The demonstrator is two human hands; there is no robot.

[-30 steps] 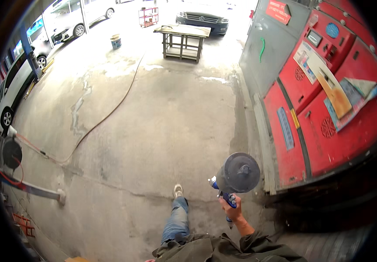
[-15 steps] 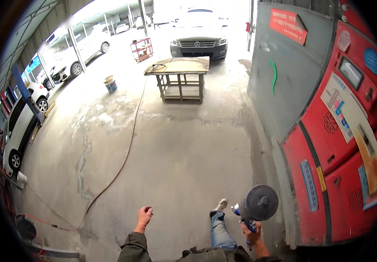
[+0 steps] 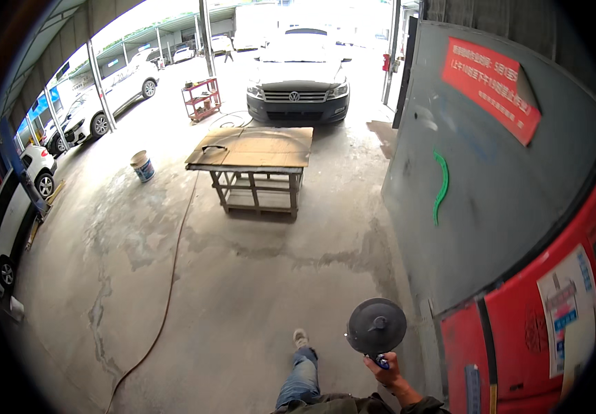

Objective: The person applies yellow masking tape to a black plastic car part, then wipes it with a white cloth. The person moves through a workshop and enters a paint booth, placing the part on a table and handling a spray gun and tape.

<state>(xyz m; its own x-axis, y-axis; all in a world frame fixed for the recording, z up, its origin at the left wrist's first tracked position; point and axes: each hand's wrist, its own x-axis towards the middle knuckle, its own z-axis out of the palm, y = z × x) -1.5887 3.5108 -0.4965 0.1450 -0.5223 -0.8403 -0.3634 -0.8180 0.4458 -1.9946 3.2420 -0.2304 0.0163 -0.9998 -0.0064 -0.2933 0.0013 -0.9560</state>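
Observation:
My right hand [image 3: 386, 371] is closed around the handle of a spray gun [image 3: 378, 327], low and right of the middle. The gun's round black cup lid, with a knob at its centre, faces up and hides most of the gun under it. A bit of blue metal shows by my fingers. My left hand is out of the picture. Ahead stands a wooden-framed work table [image 3: 256, 196] topped with brown cardboard [image 3: 263, 148]. On its left part lies a thin dark curved strip [image 3: 214, 147].
A hose [image 3: 167, 310] snakes along the floor at left. A bucket [image 3: 143, 167] and a red tool cart [image 3: 201, 100] stand farther off, left of a parked car [image 3: 298, 90]. Close on my right are a grey panel [image 3: 477, 179] and a red cabinet [image 3: 512, 331].
I have stepped forward, so the table and car appear nearer and the red cabinet slides back at right. My left hand has dropped out of view. The spray gun stays in my right hand.

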